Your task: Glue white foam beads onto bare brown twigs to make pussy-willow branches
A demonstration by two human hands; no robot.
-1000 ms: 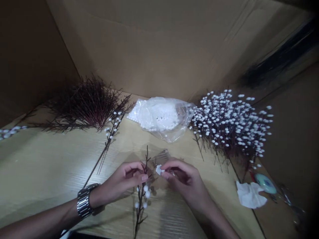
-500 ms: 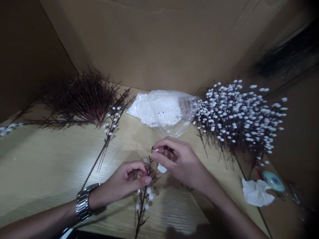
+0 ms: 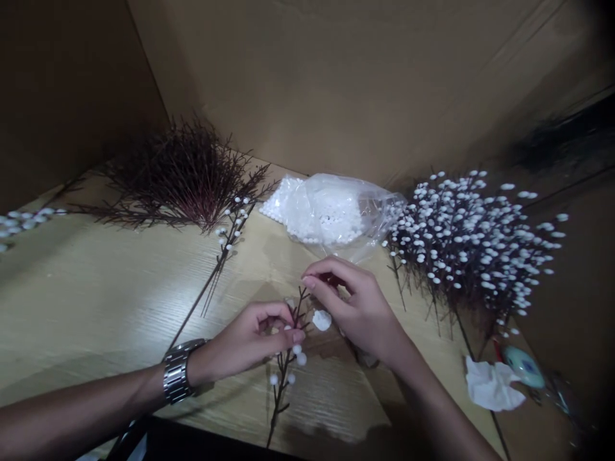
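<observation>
My left hand [image 3: 262, 336] pinches a dark brown artificial twig [image 3: 281, 394] partway up between thumb and finger. Several round white berries [image 3: 301, 359] sit on its side shoots below the thumb. At the twig's upper tip, my right hand [image 3: 353, 298] is closed in a pinch. The small white berry seen there a moment earlier is now hidden by those fingertips, and no new berry shows on the twig. Under the right fingers lies a small white patch [image 3: 321, 320] on the wooden table [image 3: 120, 282].
Bare brown twigs [image 3: 187, 173] are heaped back left, with a few berried stems [image 3: 225, 243] beside them. A clear plastic bag [image 3: 331, 211] of white berries lies mid-back. Right are a berried bunch [image 3: 471, 237], crumpled tissue [image 3: 492, 384] and teal oval object [image 3: 523, 365]. Cardboard walls [image 3: 312, 83] enclose the table.
My right fingers have closed in at the twig's tip, and the white berry between them no longer shows. The view has shifted slightly; the left hand keeps its hold.
</observation>
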